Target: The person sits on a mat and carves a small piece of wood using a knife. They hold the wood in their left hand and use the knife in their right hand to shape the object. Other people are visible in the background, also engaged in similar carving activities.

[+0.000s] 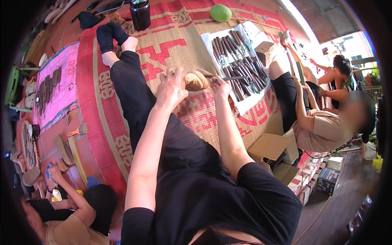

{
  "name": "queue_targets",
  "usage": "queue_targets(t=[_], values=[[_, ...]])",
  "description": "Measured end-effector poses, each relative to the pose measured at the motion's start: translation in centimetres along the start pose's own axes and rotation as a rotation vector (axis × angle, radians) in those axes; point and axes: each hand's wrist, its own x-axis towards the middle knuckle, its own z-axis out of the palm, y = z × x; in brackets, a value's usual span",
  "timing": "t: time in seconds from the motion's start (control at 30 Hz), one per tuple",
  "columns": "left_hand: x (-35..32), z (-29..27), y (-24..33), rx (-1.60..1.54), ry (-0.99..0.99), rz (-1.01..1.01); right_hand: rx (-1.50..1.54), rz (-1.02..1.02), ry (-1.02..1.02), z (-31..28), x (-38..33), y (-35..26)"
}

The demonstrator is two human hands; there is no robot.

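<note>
The left hand clasps a rounded pale wooden block; the right hand pinches a thin carving tool against it. Best keep the block braced firmly and take shallow cuts away from the fingers.

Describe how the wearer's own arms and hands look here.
Both forearms are bare from wrist to above the elbow. Short black sleeves end at the upper arms. The left hand and right hand wear no gloves; no watch, ring or bracelet shows.
</note>
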Motion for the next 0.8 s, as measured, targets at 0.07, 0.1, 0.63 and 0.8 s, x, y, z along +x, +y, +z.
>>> queue_targets(t=[0.07, 0.1, 0.63, 0.8], values=[[0.1, 0.0, -0.1, -0.009, -0.027, -0.013, -0.050, -0.067, -0.081, -0.2, 0.0, 0.1], [0.0, -0.1, -0.2, -0.004, -0.018, -0.014, -0.076, -0.092, -0.122, 0.3, -1.1, 0.0], [0.0, 0.0, -0.2, -0.004, -0.007, -0.022, -0.114, -0.099, -0.155, 2.5, -2.8, 0.0], [-0.1, -0.2, -0.1, 0.026, -0.027, -0.035, -0.070, -0.074, -0.244, 3.3, -3.3, -0.1]])
